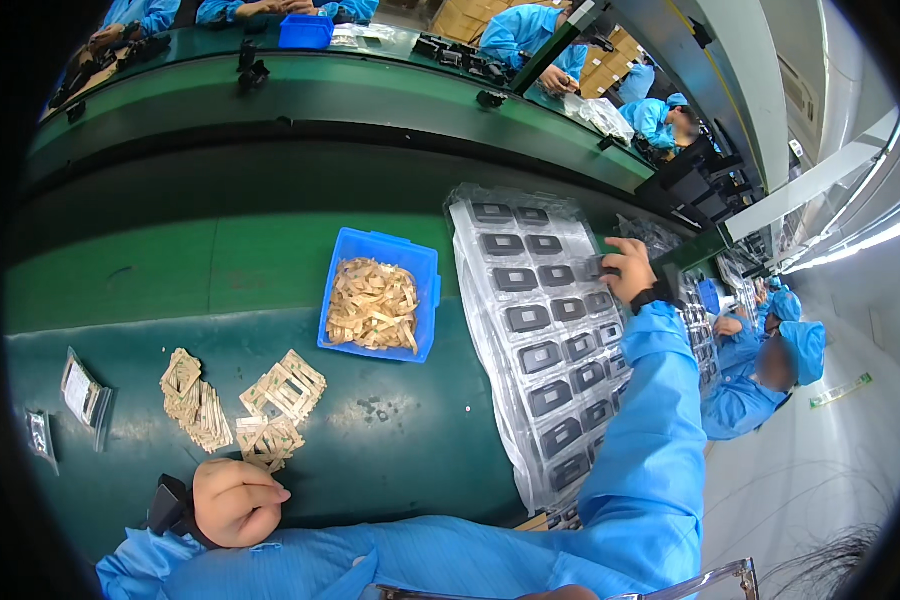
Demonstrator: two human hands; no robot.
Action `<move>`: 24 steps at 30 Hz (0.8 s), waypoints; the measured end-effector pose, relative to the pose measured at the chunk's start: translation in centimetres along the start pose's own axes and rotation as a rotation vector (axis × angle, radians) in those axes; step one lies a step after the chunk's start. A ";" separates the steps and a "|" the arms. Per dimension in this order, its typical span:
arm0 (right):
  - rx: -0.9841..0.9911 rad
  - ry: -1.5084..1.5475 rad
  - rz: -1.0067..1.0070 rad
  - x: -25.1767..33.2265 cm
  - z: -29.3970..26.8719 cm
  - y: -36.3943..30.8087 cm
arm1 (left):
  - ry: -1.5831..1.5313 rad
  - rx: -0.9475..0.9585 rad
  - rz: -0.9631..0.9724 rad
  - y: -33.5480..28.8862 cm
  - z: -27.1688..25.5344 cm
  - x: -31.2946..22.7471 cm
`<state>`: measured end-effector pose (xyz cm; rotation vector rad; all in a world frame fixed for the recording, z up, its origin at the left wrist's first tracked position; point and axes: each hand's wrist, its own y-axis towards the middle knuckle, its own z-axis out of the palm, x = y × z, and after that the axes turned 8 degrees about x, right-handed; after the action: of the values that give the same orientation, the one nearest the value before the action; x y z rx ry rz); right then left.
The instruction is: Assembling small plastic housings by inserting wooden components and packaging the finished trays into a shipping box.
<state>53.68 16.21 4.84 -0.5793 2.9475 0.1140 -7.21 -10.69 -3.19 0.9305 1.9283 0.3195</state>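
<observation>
My right hand (628, 268) reaches over the far right part of a clear plastic tray (485, 345). Its fingers are bent and closed on a small black plastic frame (596, 267) at the tray's edge; the fingers partly cover it. Rows of similar black frames (527, 318) sit in the tray's pockets. My left hand (238, 502) rests curled by the near edge of the table, and whatever its fingers may hold is hidden. Just beyond it lie a pile of flat tan frame-shaped pieces (270, 440) and a fanned stack of the same pieces (195, 405).
A blue bin (433, 300) full of tan strips stands left of the tray. Small clear bags (88, 395) lie at the far left of the green table (400, 430). Several people in blue work across the bench and to the right. A raised green ledge (370, 105) runs along the back.
</observation>
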 end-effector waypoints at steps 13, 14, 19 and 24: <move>0.134 -0.016 0.097 0.3 1.9 -5.6 | 0.015 0.014 -0.010 0.2 0.3 -0.1; 0.136 -0.016 0.102 0.2 1.7 -5.8 | 0.006 0.001 -0.009 0.1 0.4 0.0; -0.009 0.033 0.073 0.5 -1.4 -8.0 | 0.012 -0.003 -0.005 0.2 0.3 -0.1; 0.200 0.037 0.163 1.0 0.2 -11.6 | 0.006 -0.004 -0.009 0.3 0.4 0.0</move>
<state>57.19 5.13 3.95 -0.3178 2.9893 -0.1756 -6.74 -10.53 -3.27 0.9187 1.9364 0.3215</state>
